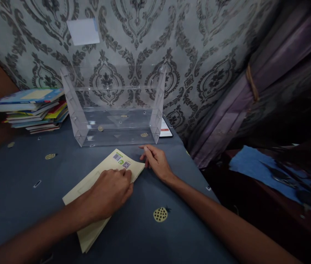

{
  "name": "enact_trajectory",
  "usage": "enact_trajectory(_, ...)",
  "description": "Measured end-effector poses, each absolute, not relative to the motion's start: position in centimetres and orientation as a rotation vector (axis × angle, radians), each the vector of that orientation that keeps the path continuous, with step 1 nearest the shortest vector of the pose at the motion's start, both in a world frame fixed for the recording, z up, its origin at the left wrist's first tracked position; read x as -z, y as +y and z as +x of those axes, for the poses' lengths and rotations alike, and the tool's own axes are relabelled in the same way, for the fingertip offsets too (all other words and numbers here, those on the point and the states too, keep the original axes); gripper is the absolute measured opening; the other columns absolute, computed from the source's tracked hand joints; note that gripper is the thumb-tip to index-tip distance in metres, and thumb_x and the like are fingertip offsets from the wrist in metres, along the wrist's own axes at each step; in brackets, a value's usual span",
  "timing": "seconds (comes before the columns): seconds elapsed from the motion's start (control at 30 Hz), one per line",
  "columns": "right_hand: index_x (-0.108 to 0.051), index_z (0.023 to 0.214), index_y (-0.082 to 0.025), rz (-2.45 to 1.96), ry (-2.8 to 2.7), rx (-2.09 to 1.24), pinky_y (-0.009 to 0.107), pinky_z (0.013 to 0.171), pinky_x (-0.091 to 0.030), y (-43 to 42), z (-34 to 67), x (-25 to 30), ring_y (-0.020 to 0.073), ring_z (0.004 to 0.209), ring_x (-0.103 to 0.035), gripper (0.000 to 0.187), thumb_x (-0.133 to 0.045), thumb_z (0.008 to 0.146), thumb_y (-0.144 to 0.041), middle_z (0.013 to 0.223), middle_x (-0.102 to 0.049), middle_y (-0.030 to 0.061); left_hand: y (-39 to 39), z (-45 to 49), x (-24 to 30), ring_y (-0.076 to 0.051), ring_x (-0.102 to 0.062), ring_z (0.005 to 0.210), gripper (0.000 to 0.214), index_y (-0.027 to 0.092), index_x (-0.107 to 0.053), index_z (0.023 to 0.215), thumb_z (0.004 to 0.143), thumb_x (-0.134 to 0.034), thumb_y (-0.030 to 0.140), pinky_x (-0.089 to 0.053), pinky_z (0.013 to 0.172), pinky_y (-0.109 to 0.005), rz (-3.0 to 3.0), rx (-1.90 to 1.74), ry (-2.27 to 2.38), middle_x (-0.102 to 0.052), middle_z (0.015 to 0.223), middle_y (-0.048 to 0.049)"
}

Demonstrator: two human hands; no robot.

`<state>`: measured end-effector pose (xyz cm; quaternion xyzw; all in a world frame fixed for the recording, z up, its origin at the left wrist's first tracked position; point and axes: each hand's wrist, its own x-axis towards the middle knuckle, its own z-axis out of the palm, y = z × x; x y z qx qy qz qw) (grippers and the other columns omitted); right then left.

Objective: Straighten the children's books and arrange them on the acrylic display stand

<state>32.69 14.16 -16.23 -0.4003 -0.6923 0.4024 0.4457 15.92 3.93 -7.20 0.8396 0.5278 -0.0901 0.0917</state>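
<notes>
A pale yellow paperback book (85,183) lies at a slant on the table, its back cover up, with a barcode, a green round mark and a QR code near the far end. My left hand (114,190) is closed over its right part, knuckles bent on the cover and thumb by the right edge; the fingertips are mostly hidden. Just beyond the book's far right corner is my right hand (157,161), fingers loosely bent and apart, with nothing visible in it. Whether it touches the corner I cannot tell.
Behind the book stands a clear acrylic tiered rack (117,126). A stack of books (34,110) sits at the back left. Behind the rack's right side lies a phone (165,129). The table's right edge drops toward a blue cloth (250,167) with dark tools; a tied curtain (227,113) hangs there.
</notes>
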Motion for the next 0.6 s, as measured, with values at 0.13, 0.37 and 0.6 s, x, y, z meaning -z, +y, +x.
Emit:
enact_trajectory(0.13,-0.068,0.106,-0.017,-0.985,-1.713,-1.009,0.021,0.041,-0.039,14.0,32.7,16.2,0.0092,0.042,-0.053,0.045,-0.042,0.097,-0.053,0.071,-0.066,0.0010,4.1,15.7,6.8,-0.026,-0.071,0.081,0.027,0.013,-0.061,0.102,0.102,-0.036,0.024,-0.051,0.072,-0.036,2.484,0.278,1.548,-0.071,0.094,-0.0113)
enact_trajectory(0.37,-0.068,0.110,-0.017,-1.000,-1.717,-1.015,0.022,0.042,-0.040,14.0,32.7,16.2,0.0086,0.041,-0.053,0.048,-0.042,0.097,-0.055,0.074,-0.068,0.0015,4.7,14.5,6.8,-0.022,-0.069,0.078,0.030,0.016,-0.064,0.100,0.100,-0.035,0.024,-0.047,0.070,-0.031,2.414,0.106,1.520,-0.072,0.092,-0.0092)
enact_trajectory(0.6,-0.069,0.109,-0.016,-0.995,-1.728,-0.986,0.023,0.043,-0.040,13.9,32.9,16.0,0.0095,0.042,-0.052,0.050,-0.042,0.098,-0.056,0.071,-0.069,0.0021,5.2,13.7,6.7,-0.016,-0.064,0.070,0.033,0.017,-0.062,0.090,0.100,-0.032,0.026,-0.042,0.065,-0.028,2.386,-0.016,1.452,-0.070,0.083,-0.0060)
